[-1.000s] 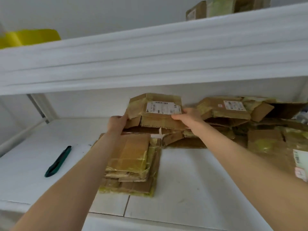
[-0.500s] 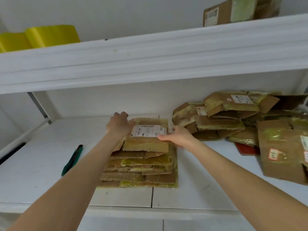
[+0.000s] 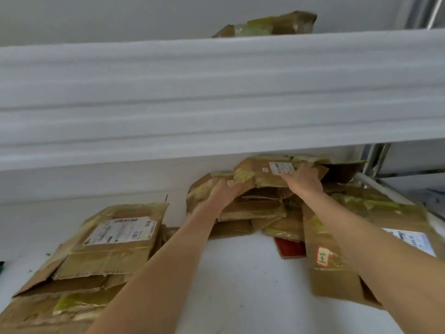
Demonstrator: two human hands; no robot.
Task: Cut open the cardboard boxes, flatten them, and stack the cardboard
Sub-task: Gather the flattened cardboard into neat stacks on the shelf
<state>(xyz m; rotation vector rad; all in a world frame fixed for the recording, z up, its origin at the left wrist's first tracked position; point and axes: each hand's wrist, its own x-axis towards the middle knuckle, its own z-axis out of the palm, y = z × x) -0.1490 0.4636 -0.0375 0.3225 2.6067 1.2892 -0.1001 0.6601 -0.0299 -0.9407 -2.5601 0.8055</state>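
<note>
White shelf (image 3: 240, 285) below, the thick edge of an upper shelf (image 3: 216, 97) across the top of the view. Both arms reach to the back. The left hand (image 3: 226, 191) has its fingers curled onto the left end of the top box (image 3: 260, 174), tucked under its taped flap. The right hand (image 3: 304, 180) lies over the box's right part, thumb on the white label (image 3: 280, 168). Whether those fingers hook the far edge, I can't tell. The top box sits between the two sets of fingers, on a loose pile of boxes (image 3: 252, 210) just beneath them. Well short of the left fingers and off to their left lies the stack of flattened cardboard (image 3: 103, 256). Nearer than the right fingers, a tall box with a handwritten sticker (image 3: 322, 256) leans beside a red piece (image 3: 290, 248).
</note>
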